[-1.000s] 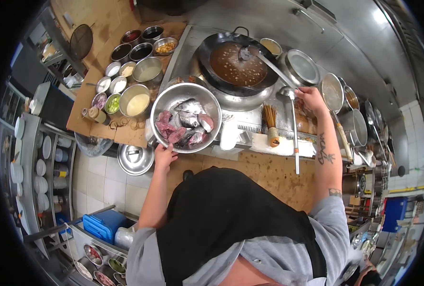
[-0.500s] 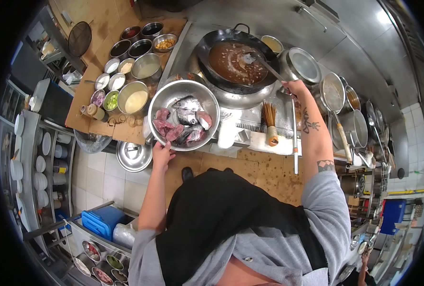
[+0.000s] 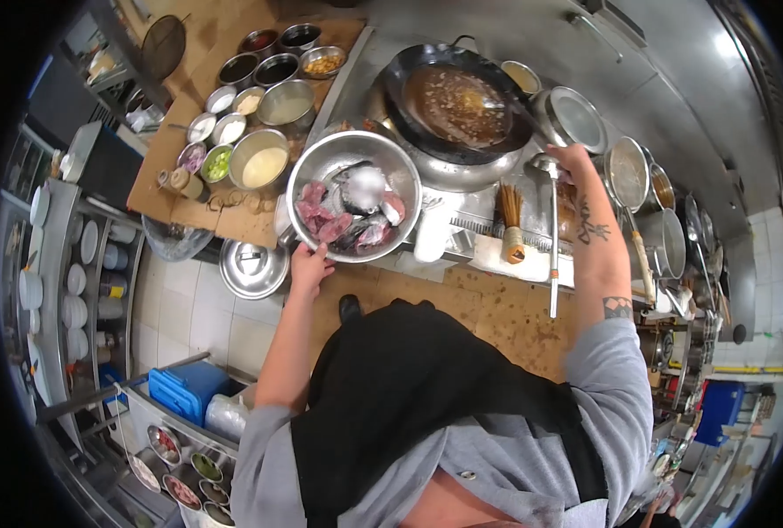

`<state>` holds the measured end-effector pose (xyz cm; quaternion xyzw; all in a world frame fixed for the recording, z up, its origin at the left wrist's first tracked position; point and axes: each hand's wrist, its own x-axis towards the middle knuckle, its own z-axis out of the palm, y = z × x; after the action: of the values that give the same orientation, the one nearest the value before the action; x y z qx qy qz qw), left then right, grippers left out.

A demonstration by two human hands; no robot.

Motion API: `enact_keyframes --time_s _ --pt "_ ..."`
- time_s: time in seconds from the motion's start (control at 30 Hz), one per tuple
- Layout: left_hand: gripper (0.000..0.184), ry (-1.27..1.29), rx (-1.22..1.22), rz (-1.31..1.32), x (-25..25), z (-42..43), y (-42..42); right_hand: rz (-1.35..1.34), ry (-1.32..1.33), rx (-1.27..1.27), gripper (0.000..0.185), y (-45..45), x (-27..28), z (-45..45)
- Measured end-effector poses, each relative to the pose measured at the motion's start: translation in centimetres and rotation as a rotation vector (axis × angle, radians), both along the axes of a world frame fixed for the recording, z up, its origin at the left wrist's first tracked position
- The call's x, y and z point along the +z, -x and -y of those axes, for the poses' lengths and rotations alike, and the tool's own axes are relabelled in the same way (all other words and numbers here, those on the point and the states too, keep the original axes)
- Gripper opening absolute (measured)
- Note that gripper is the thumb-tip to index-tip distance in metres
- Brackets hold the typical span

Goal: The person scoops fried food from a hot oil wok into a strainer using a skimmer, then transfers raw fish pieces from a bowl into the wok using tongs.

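Fingers of my left hand point(image 3: 310, 268) close on the near rim of a steel bowl point(image 3: 409, 231), which holds fish heads and pink fish pieces point(image 3: 334, 228). A white blur or glare covers part of the fish. My right hand point(image 3: 573, 158) grips the handle of a spatula point(image 3: 532, 126) that reaches into a black wok point(image 3: 397, 75). Brown sauce with bubbles point(image 3: 462, 110) fills the wok, and the spatula's head is mostly hidden in it. Just under my right hand, a steel ladle point(image 3: 554, 238) lies across the counter.
Left of the bowl, sauce and seasoning containers point(image 3: 262, 158) stand on cardboard. A bamboo brush point(image 3: 512, 224) and a white cloth point(image 3: 545, 267) lie along the counter's front edge. Strainers point(image 3: 627, 174) and pots point(image 3: 667, 242) are at the right. A steel lid point(image 3: 254, 268) sits lower left.
The spatula's head has moved to the right within the wok and sunk into the sauce. The whole view has shifted slightly. My left hand keeps its hold on the bowl.
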<state>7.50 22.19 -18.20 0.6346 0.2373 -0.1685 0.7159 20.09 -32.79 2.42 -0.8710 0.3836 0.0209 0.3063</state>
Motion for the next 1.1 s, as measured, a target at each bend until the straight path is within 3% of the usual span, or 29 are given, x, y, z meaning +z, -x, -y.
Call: enact_keyframes --time_s 0.07,0.1,0.2,0.3,0.37,0.47,0.5,0.6,0.73,0.93,1.1 --pt "0.017 0.005 -0.009 0.0 -0.1 0.0 -0.1 0.011 0.181 0.054 0.045 0.5 0.2 0.7" --pt "0.017 -0.008 -0.009 -0.007 0.1 0.0 -0.1 0.037 0.362 0.215 0.044 -0.3 -2.0 4.2" --pt "0.017 -0.021 -0.011 -0.018 0.7 0.0 0.0 0.202 0.51 0.321 0.041 2.6 1.4 1.1" --pt "0.018 -0.012 -0.035 -0.015 0.2 -0.3 -0.2 0.213 0.321 0.38 0.061 7.4 7.2 -6.9" --pt "0.018 0.003 -0.034 -0.014 0.4 -0.3 -0.2 0.147 0.106 0.424 0.06 10.1 8.2 -11.4" --pt "0.019 0.025 -0.049 0.0 0.0 -0.5 -0.2 0.015 0.006 0.579 0.06 12.3 4.6 -13.8" --pt "0.019 0.026 -0.058 0.0 -0.1 -0.7 -0.3 -0.007 0.165 0.662 0.059 13.1 3.8 -15.7" --pt "0.019 0.02 -0.08 -0.003 -0.3 -0.9 -0.3 -0.173 0.223 0.671 0.053 13.8 0.8 -19.5" --pt "0.02 0.02 -0.093 -0.008 -0.4 -0.9 -0.5 -0.102 0.385 0.741 0.054 14.0 -3.0 -20.2" --pt "0.02 0.036 -0.124 0.003 -0.2 -0.7 -0.7 -0.186 0.322 0.714 0.055 12.8 -3.4 -20.2" --pt "0.02 0.049 -0.122 -0.001 -0.1 -0.8 -0.8 -0.115 0.616 0.758 0.052 14.8 -2.8 -23.3"
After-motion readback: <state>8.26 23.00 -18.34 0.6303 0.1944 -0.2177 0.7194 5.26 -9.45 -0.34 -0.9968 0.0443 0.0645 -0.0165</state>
